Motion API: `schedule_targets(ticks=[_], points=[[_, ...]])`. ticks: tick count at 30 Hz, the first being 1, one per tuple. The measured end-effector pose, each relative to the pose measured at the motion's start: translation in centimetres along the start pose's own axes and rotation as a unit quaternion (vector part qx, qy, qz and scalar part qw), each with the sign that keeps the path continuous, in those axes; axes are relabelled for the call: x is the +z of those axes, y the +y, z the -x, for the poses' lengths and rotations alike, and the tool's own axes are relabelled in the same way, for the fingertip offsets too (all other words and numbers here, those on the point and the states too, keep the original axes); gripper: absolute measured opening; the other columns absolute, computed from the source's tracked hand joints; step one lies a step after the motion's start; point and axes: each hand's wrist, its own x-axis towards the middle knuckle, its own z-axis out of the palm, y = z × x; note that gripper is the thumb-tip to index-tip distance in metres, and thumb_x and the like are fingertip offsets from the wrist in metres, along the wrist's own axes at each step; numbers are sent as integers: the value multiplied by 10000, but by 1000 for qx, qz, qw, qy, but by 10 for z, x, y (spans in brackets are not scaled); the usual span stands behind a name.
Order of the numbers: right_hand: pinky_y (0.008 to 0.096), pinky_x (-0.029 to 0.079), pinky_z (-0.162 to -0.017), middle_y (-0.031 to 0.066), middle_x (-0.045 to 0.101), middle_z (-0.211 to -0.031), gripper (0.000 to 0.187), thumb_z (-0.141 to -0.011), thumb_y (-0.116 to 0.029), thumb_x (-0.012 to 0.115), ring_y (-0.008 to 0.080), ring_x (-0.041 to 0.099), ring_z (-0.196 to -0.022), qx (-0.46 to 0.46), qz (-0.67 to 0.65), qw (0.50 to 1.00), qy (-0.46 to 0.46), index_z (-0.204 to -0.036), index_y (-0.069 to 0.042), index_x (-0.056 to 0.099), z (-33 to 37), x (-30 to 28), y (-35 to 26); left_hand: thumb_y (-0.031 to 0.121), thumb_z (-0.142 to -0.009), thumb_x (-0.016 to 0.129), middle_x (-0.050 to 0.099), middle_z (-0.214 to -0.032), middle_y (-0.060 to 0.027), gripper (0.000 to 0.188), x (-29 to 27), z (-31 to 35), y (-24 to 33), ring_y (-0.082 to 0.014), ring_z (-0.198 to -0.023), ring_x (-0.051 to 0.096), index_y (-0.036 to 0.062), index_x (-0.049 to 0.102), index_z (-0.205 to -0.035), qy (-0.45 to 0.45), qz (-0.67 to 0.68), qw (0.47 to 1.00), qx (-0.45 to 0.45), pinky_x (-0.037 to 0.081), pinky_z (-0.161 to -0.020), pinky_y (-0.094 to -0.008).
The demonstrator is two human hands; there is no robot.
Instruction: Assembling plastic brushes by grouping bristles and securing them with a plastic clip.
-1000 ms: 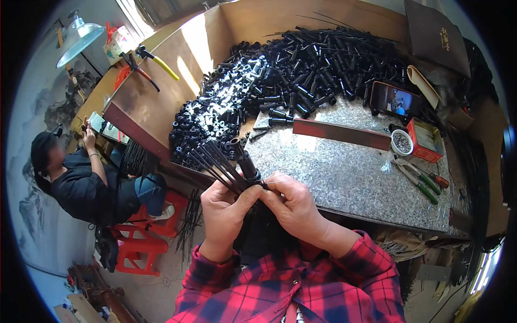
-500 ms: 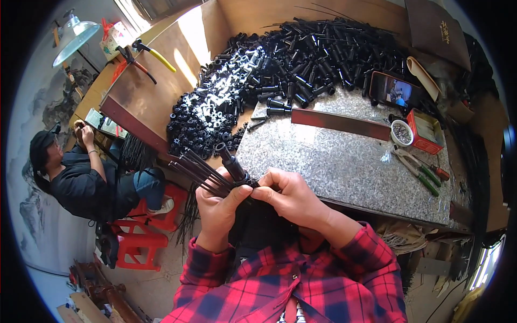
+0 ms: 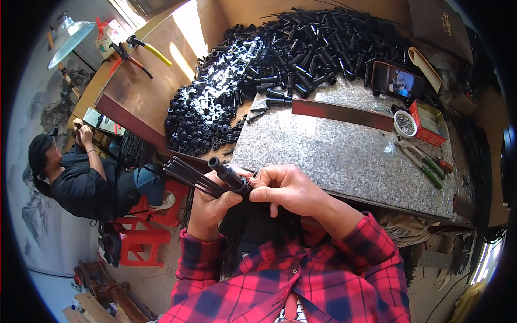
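Note:
My left hand (image 3: 210,207) is closed around a bundle of thin black rods (image 3: 186,173) and a black plastic tube with a stepped collar (image 3: 227,173), its open end tilted up and away. They look like umbrella ribs and a runner. The rods fan out to the left of the tube. My right hand (image 3: 285,188) is pinched beside the tube's lower collar, thumb against forefinger. A fine glinting strand, like thin wire (image 3: 253,180), shows at those fingertips. The rods' lower ends are hidden by my hands.
A speckled stone tabletop (image 3: 344,156) lies ahead, with a heap of black tubes (image 3: 307,54) and small black rings (image 3: 202,118) behind. At right are a white bowl (image 3: 404,124), green-handled pliers (image 3: 423,164) and a phone (image 3: 396,81). A person (image 3: 75,172) sits at far left.
My right hand has shifted slightly off the tube's collar, its lower fingers now showing beneath. The tube and rods have moved a little left and tilted in my left hand.

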Motion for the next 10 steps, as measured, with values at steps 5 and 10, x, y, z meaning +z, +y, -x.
schedule_targets(ticks=[5, 10], points=[[263, 410, -435, 59, 554, -650, 293, -811, -201, 724, 120, 536, -495, -55, 135, 980, 135, -688, -15, 534, -11, 14, 2, 155, -839, 676, 621, -1052, -144, 604, 18, 3, -4, -211, -924, 624, -31, 387, -1335, 131, 95, 984, -78, 489, -870, -351], [337, 522, -543, 93, 606, -813, 220, -789, -124, 728, 204, 588, -593, -226, 328, 898, 188, -719, -27, 543, -40, 25, 24, 123, -814, 715, 463, -1248, -138, 769, 39, 10, -20, -195, -1157, 481, 15, 217, -1391, 236, 37, 970, 50, 363, -1010, -326]])
